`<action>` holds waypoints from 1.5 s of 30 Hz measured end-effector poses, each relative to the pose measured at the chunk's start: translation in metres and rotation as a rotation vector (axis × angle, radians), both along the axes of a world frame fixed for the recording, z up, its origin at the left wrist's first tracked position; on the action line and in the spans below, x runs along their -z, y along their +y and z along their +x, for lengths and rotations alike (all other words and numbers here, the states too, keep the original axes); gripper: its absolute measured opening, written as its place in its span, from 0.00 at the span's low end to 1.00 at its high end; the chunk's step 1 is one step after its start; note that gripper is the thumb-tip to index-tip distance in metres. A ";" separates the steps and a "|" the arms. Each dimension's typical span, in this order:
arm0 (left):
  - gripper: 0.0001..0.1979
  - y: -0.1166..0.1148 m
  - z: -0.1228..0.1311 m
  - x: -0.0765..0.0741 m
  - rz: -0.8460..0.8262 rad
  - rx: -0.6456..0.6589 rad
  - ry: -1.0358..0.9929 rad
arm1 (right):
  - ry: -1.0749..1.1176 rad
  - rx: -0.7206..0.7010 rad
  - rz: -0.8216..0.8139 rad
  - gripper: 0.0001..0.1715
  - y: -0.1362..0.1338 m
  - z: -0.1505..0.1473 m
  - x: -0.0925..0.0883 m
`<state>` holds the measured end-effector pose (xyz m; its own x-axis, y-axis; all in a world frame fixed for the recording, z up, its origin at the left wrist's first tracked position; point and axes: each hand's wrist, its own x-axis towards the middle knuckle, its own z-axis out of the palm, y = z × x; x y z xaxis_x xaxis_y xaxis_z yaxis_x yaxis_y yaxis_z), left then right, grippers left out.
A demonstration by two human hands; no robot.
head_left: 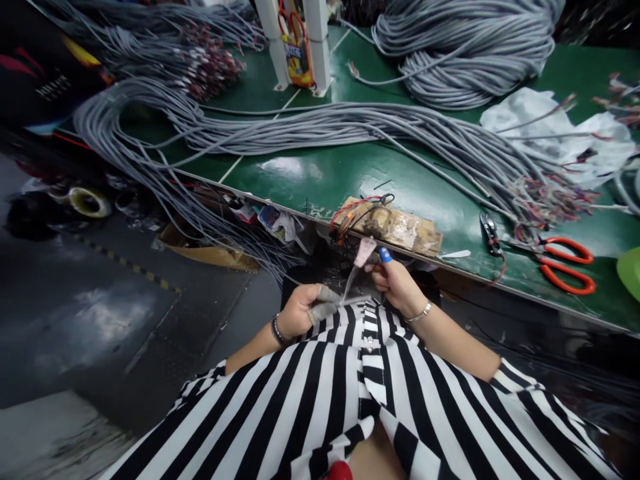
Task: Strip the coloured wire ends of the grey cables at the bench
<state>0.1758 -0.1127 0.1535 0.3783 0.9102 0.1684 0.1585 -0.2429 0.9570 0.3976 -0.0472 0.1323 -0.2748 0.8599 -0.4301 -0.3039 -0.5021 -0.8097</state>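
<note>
Above my lap, my left hand (301, 311), its thumb and finger wrapped in pale tape, is closed on a grey cable (349, 285). Blurred cable ends stick out past its fingertips. Close on the right, my right hand (397, 287) has its fingers curled into a pinch under a blue-wrapped thumb; what lies between them is too small to make out. A pale pink piece (365, 252) stands just left of that thumb, at the upper end of the cable. Against the bench edge ahead sits a worn cardboard-covered block (400, 229) with wires on it.
A long bundle of grey cables (300, 127) crosses the green bench (295, 175) and hangs over its left front edge. Orange-handled scissors (567, 267) and small cutters (490, 233) lie at the right. Behind are a large cable coil (475, 50) and a white post (317, 43).
</note>
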 end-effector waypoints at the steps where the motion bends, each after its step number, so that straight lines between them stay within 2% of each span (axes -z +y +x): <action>1: 0.12 -0.004 -0.003 0.000 0.025 0.035 0.015 | -0.006 -0.009 0.005 0.35 0.000 0.000 0.000; 3: 0.12 -0.010 -0.008 -0.001 0.052 0.024 0.035 | -0.014 -0.036 0.014 0.34 0.000 0.000 0.000; 7: 0.09 -0.011 -0.016 -0.003 0.103 -0.189 0.083 | 0.003 -0.125 0.016 0.32 -0.002 0.000 -0.001; 9: 0.08 -0.007 -0.018 -0.004 0.190 -0.217 0.126 | 0.021 -0.206 -0.002 0.31 -0.005 0.000 -0.004; 11: 0.07 0.000 -0.017 -0.003 0.286 -0.195 0.152 | 0.034 -0.318 -0.026 0.30 -0.010 -0.001 -0.009; 14: 0.07 0.008 -0.009 0.002 0.375 -0.088 0.191 | 0.010 -0.437 -0.025 0.31 -0.018 -0.004 -0.018; 19: 0.13 0.017 0.009 0.009 0.413 0.060 0.301 | -0.067 -0.470 0.053 0.25 -0.029 -0.011 -0.028; 22: 0.12 0.018 0.013 0.008 0.386 0.119 0.275 | -0.134 -0.342 0.080 0.21 -0.025 -0.007 -0.025; 24: 0.09 0.017 0.010 0.004 0.353 0.121 0.196 | -0.206 -0.120 0.061 0.22 -0.018 0.003 -0.018; 26: 0.07 0.016 0.005 -0.002 0.319 0.059 0.123 | -0.223 0.115 0.029 0.24 -0.011 0.015 -0.010; 27: 0.07 0.015 0.003 -0.005 0.304 0.012 0.098 | -0.202 0.181 0.020 0.25 -0.009 0.020 -0.006; 29: 0.06 0.014 -0.002 -0.010 0.279 -0.078 0.069 | -0.137 0.161 0.023 0.25 -0.008 0.025 -0.001; 31: 0.07 0.016 -0.003 -0.014 0.264 -0.144 0.056 | -0.069 0.024 0.048 0.26 -0.009 0.023 -0.002; 33: 0.07 0.020 0.000 -0.016 0.256 -0.185 0.046 | 0.004 -0.090 0.067 0.29 -0.009 0.016 -0.010; 36: 0.08 0.030 0.007 -0.014 0.264 -0.202 0.025 | 0.102 -0.145 0.025 0.30 -0.003 0.004 -0.026; 38: 0.08 0.038 0.011 -0.010 0.262 -0.192 0.008 | 0.099 -0.135 0.002 0.27 0.001 -0.003 -0.033; 40: 0.09 0.046 0.015 -0.006 0.231 -0.187 -0.005 | 0.036 -0.060 0.050 0.25 0.004 -0.008 -0.034; 43: 0.10 0.054 0.017 0.000 0.184 -0.187 -0.012 | -0.060 0.102 0.159 0.27 0.006 -0.014 -0.026; 45: 0.09 0.056 0.018 0.002 0.188 -0.176 -0.003 | -0.061 0.132 0.162 0.28 0.007 -0.017 -0.021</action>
<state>0.1941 -0.0563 0.1516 0.2163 0.9145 0.3418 0.2117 -0.3857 0.8980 0.3803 -0.0407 0.1534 -0.1331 0.9459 -0.2960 -0.3066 -0.3233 -0.8953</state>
